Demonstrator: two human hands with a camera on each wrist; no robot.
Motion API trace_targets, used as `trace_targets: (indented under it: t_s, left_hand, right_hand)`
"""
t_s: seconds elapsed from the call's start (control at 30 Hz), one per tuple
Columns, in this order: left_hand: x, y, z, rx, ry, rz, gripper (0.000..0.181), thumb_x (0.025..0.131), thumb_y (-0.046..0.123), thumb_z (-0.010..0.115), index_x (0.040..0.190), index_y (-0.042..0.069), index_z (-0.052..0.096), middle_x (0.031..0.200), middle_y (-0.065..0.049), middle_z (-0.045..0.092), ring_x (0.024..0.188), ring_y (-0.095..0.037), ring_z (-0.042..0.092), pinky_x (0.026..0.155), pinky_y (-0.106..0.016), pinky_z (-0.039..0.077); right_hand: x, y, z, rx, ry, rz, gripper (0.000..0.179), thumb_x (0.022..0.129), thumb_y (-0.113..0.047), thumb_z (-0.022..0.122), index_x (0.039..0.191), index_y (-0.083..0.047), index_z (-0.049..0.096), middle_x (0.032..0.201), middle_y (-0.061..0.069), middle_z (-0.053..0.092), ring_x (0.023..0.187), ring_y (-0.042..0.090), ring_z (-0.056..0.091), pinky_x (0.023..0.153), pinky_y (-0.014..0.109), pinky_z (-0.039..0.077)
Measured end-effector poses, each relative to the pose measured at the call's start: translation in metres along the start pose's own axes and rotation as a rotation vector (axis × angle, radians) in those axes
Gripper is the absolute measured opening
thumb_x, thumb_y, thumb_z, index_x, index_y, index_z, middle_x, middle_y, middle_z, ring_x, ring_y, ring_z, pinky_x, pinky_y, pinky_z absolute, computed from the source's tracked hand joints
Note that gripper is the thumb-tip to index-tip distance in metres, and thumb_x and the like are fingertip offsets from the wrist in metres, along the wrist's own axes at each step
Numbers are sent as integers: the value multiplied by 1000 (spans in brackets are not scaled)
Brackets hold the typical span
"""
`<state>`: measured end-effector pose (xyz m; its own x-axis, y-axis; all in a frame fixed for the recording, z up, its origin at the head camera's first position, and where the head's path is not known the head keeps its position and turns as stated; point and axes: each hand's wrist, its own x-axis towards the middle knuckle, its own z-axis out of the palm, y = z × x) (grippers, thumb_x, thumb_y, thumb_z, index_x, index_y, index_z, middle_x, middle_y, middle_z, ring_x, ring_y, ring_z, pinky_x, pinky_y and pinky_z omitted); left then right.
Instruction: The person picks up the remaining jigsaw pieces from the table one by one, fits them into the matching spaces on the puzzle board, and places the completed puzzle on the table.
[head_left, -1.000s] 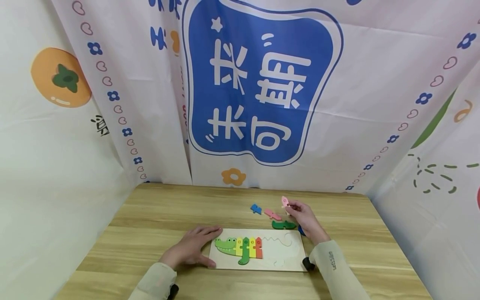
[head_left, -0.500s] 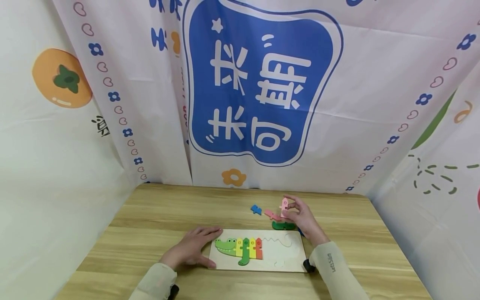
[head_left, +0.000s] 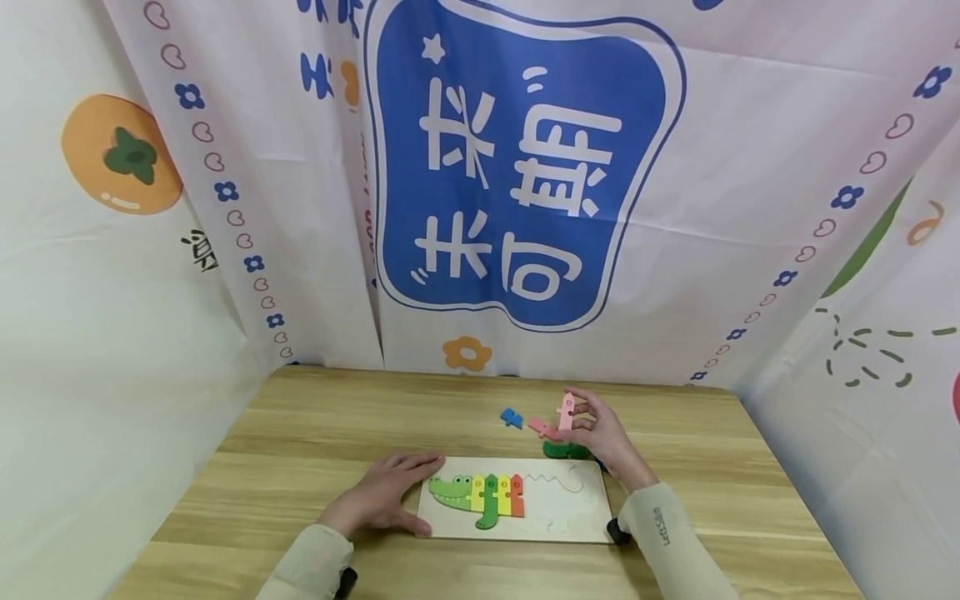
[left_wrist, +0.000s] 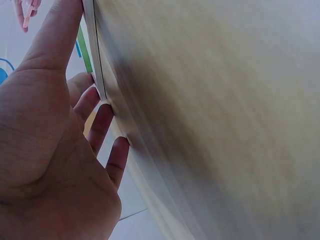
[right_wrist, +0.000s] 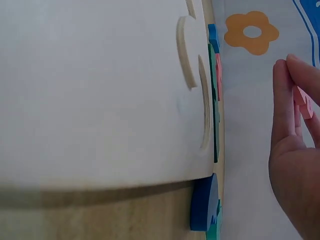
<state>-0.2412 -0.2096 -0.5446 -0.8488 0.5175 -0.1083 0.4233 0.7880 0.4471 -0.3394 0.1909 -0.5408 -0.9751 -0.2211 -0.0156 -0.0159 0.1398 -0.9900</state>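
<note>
My right hand (head_left: 609,437) pinches a light pink puzzle piece (head_left: 567,408) upright between thumb and fingers, above the far right of the table. In the right wrist view, fingers mostly hide this piece. Beneath it lie a darker pink piece (head_left: 540,427) and a green one (head_left: 561,451), with a blue piece (head_left: 512,417) to their left. My left hand (head_left: 384,493) rests at the left end of a pale wooden puzzle board (head_left: 573,515), thumb and fingers spread along its edge. A crocodile's green head (head_left: 450,490) and yellow, green and red body pieces (head_left: 504,493) fill the board's left half.
Past the board's far right corner, a dark blue piece (right_wrist: 204,205) and another green piece (right_wrist: 215,231) show in the right wrist view. Fabric with a blue printed panel (head_left: 517,275) hangs behind the wooden table (head_left: 330,417).
My right hand has turned the light pink piece slightly and brought it a little left, with the fingers shifting around it. My left hand and the board stay put.
</note>
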Motion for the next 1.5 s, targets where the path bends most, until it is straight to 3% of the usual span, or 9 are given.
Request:
trace_targets:
  t_s: [0.5, 1.0, 1.3, 1.5]
  left_hand:
    - [-1, -2, -2, 10, 7, 2, 106, 74, 61, 85, 161, 17, 40, 166, -6, 38, 146, -38, 37, 117, -67, 27]
    - [0, -3, -1, 6, 1, -4, 106, 75, 62, 84, 161, 18, 40, 167, -5, 38, 146, -37, 37, 116, -68, 27]
    - [2, -2, 0, 14, 2, -2, 107, 74, 63, 84, 161, 19, 40, 167, -5, 38, 145, -36, 38, 116, -67, 27]
    - [2, -1, 1, 13, 7, 8, 107, 74, 62, 84, 161, 18, 40, 167, -5, 38, 145, -37, 37, 115, -68, 28]
  right_hand:
    - [-5, -2, 4, -83, -5, -11, 77, 82, 7, 82, 151, -10, 52, 118, 15, 62, 92, 19, 63, 74, 22, 57]
    - [-39, -11, 16, -210, -88, 22, 78, 74, -4, 93, 143, -6, 57, 123, 13, 64, 85, 20, 69, 72, 29, 58]
    - [-62, -8, 29, -250, -193, 52, 82, 71, -7, 95, 143, -4, 55, 96, 10, 71, 79, 18, 67, 65, 28, 55]
    - [-68, -4, 41, -236, -247, 40, 81, 70, -3, 94, 141, 1, 56, 116, 11, 64, 81, 18, 68, 65, 27, 57]
